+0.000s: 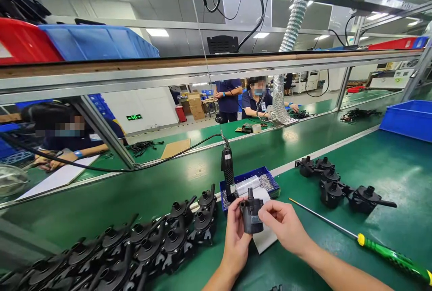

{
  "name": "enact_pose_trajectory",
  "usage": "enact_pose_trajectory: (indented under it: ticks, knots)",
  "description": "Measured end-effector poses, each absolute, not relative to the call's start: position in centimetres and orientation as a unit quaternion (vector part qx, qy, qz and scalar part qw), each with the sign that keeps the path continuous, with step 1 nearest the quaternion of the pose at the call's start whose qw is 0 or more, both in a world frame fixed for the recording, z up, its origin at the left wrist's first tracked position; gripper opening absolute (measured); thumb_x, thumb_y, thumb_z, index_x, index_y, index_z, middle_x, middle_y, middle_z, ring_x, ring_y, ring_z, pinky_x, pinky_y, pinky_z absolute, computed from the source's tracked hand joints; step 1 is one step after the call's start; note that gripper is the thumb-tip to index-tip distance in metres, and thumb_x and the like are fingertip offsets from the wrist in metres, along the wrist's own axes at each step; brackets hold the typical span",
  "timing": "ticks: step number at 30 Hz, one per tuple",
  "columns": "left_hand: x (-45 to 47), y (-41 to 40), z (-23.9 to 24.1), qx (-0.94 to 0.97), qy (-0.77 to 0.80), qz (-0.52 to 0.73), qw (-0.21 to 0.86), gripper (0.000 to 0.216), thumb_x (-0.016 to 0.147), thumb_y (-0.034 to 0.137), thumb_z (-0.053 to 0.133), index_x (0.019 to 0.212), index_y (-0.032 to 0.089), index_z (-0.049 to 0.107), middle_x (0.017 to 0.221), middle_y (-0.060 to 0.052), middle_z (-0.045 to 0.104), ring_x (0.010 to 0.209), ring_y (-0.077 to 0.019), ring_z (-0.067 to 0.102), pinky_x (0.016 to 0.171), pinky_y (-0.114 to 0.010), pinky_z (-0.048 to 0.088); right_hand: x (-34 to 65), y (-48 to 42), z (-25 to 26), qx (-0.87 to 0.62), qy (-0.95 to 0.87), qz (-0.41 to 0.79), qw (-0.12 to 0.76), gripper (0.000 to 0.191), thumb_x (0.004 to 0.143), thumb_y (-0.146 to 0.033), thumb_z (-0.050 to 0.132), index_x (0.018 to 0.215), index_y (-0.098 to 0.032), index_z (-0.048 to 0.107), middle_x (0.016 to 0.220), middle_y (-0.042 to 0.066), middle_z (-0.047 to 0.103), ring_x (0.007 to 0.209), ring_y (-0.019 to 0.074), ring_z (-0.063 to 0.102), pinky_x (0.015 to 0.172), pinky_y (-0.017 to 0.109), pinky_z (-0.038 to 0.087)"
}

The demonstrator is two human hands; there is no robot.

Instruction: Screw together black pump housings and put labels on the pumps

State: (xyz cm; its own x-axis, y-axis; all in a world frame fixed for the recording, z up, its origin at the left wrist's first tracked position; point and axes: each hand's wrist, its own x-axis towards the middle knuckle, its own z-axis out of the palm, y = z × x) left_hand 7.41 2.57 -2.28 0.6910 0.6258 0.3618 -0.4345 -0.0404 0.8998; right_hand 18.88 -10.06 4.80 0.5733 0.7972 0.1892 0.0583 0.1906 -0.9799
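Observation:
I hold a small black pump upright over the green bench, just in front of me. My left hand grips its left side with fingers curled round the body. From the right, my right hand pinches the same pump. An electric screwdriver hangs on a cable right behind the pump. Under my hands lies a white sheet.
A blue tray of small screws sits behind the pump. Several black pumps lie in rows at the left, a smaller group at the right. A green-handled screwdriver lies at the right. Blue bin far right. Other people work across the conveyor.

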Motion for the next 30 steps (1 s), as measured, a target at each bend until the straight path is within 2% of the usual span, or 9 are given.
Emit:
enact_pose_trajectory:
  ticks: [5,14,21,25,30]
  knots:
    - [7.4,2.4,-2.4,0.616,0.067,0.382,0.686,0.064,0.093,0.040,0.078,0.149,0.031,0.047,0.152,-0.012,0.055,0.147,-0.0328,0.054,0.121,-0.040,0.049,18.8,-10.0,4.3,-0.597,-0.377,0.274,0.653,0.049,0.091,-0.066,0.076,0.079,-0.018,0.071,0.074,0.002,0.062,0.070,0.0195,0.052,0.068,0.033,0.044]
    - [7.5,2.3,-2.3,0.621,0.058,0.404,0.670,0.061,0.094,0.032,0.074,0.149,0.031,0.048,0.151,-0.010,0.057,0.143,-0.0279,0.058,0.123,-0.038,0.047,18.4,-10.2,4.6,-0.626,-0.393,0.249,0.626,0.043,0.094,-0.060,0.073,0.080,-0.019,0.072,0.074,0.003,0.063,0.068,0.0193,0.052,0.063,0.032,0.042]
    - [7.5,2.2,-2.2,0.625,0.044,0.409,0.664,0.057,0.098,0.032,0.070,0.151,0.030,0.047,0.154,-0.011,0.054,0.145,-0.0288,0.055,0.124,-0.040,0.046,18.3,-10.2,4.5,-0.648,-0.400,0.214,0.612,0.041,0.098,-0.057,0.068,0.082,-0.019,0.071,0.074,0.003,0.063,0.067,0.0188,0.052,0.062,0.031,0.043]
    - [7.5,2.2,-2.2,0.628,0.040,0.412,0.659,0.056,0.099,0.029,0.069,0.151,0.031,0.047,0.155,-0.010,0.053,0.147,-0.0279,0.054,0.125,-0.039,0.046,18.2,-10.3,4.6,-0.662,-0.415,0.180,0.597,0.039,0.100,-0.054,0.066,0.082,-0.019,0.070,0.072,0.002,0.062,0.064,0.0178,0.053,0.060,0.030,0.043]
    - [7.6,2.2,-2.0,0.632,0.032,0.413,0.655,0.054,0.101,0.030,0.067,0.152,0.029,0.047,0.154,-0.012,0.054,0.145,-0.0279,0.055,0.124,-0.040,0.048,17.8,-10.6,4.5,-0.681,-0.462,0.089,0.561,0.034,0.105,-0.043,0.061,0.082,-0.020,0.071,0.073,0.002,0.061,0.062,0.0165,0.050,0.058,0.030,0.037]
